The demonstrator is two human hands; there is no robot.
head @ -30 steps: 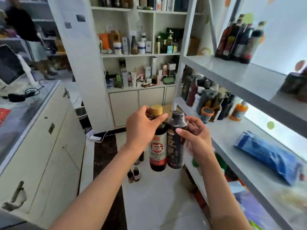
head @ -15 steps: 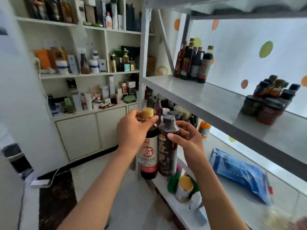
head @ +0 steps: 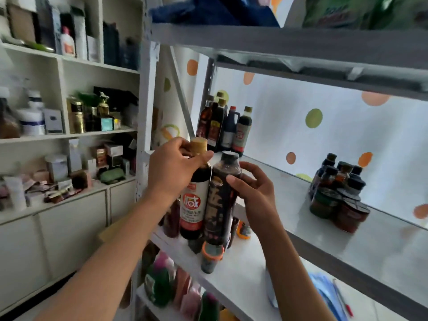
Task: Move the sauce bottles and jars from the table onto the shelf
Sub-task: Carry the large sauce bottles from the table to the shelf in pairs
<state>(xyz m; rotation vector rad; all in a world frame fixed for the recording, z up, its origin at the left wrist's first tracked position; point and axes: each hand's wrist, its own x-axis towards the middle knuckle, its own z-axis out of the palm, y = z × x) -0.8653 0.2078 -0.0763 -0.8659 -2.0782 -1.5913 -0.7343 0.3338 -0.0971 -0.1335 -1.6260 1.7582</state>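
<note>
bottles point(head: 207, 195) upright, caps up, seemingly touching.

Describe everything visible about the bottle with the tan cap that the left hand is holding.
The tan-capped sauce bottle is tall, dark with dark liquid, with a ribbed tan screw cap and a white label bearing a red circle with a white character. It is held upright in the air in front of the shelf, not yet set down. The left hand grips its neck just under the cap. Its side presses against the black-capped bottle gripped by the right hand.
</note>
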